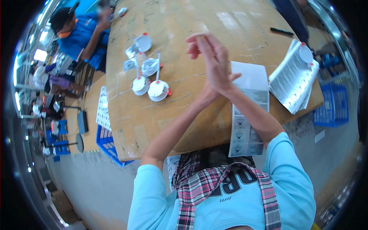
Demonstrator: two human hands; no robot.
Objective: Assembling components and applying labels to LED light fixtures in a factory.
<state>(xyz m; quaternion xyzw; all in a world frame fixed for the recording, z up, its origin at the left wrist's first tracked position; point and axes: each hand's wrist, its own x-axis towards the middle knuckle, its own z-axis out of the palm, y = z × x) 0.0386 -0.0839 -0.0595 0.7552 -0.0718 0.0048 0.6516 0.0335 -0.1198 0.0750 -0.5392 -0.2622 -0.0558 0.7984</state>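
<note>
The wooden table [207, 115] carries nearly everything here, its surface scuffed and taped.

On it, right of the middle, lies the long label sheet [249, 97], blank white at the far end and printed in grey nearer the body. Its near end juts past the table's near edge. I judge it light, thin and flexible, apt to slide on the smooth wood and to crease if squeezed; the overhanging end or a long side edge looks the best place to pinch it. Whether it is one layer or several, I cannot tell.

Toward the table's right corner sits a fanned stack of printed sheets [291, 82], just beside the label sheet and likely to shift if brushed.

The right hand [218, 63] is raised above the table, its forearm crossing over the label sheet and covering part of it. Its fingers lie close together, with nothing seen between them. The left hand [212, 83] is mostly hidden behind it, so I cannot tell how its fingers stand.

Near the table's left edge stands a group of round white devices [158, 91], well apart from the label sheet; another white device [306, 54] rests on the stack's far corner. A slim black object [281, 31] lies by the right edge.
</note>
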